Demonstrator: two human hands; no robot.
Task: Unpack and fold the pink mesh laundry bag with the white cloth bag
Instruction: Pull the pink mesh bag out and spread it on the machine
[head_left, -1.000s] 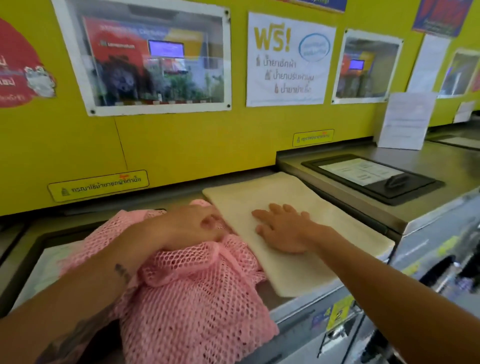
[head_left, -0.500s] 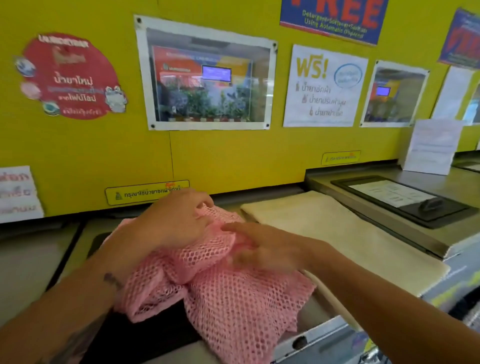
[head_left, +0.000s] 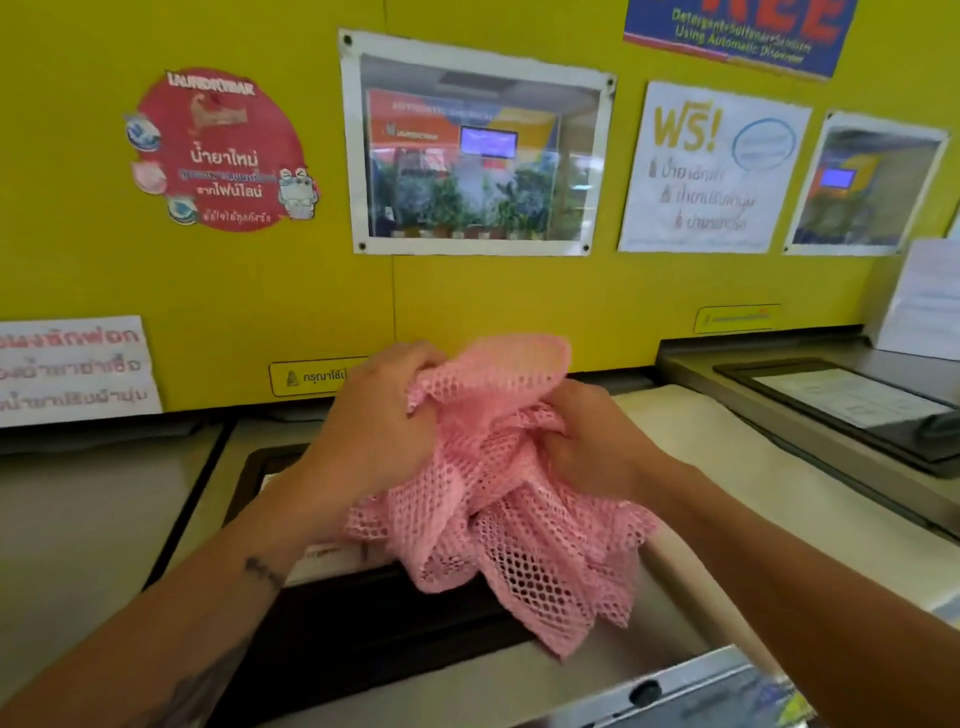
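A: What differs from a second ago?

B: The right hand (head_left: 592, 441) has left the white cloth bag (head_left: 727, 467) and now clutches the pink mesh bag (head_left: 498, 488), which is lifted clear of the tabletop (head_left: 93, 519).

A: And the left hand (head_left: 374, 415)?

B: Fisted on the mesh at about ten o'clock, knuckles up. The right grips at three o'clock. The cloth bag lies flat at three o'clock, just beside the hanging mesh.
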